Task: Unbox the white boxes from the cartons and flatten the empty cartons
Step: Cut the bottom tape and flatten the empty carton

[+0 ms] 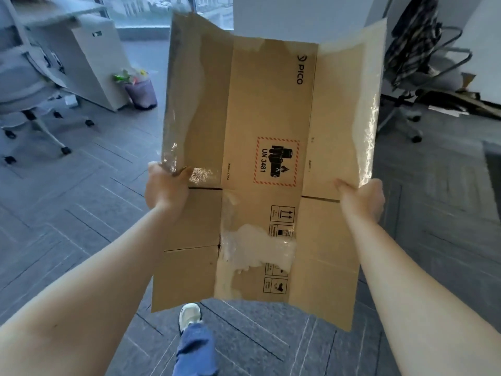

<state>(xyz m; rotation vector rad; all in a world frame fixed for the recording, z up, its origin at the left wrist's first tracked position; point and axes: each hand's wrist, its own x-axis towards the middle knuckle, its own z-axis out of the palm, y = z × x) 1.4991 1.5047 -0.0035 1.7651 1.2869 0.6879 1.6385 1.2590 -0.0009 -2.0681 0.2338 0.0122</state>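
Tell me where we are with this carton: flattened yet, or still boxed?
Done: the PICO carton is empty and opened flat, flaps spread. In hand: the left hand and right hand grip its opposite edges, holding it above the floor. Left: setting it down. No white boxes or other unopened cartons are in view.

Grey carpet-tile floor point(81, 202) throughout. Far left: pale office chair point(24, 85) on castors, beside white desk point(89, 58). Small bin point(141, 92) with colourful litter just beside desk's panel. Upper right: second office chair point(431, 74), dark plaid garment point(409, 39) draped over its back. Window point(151, 9) along top. White sneaker point(189, 316) and blue jeans leg point(195, 351) bottom centre.
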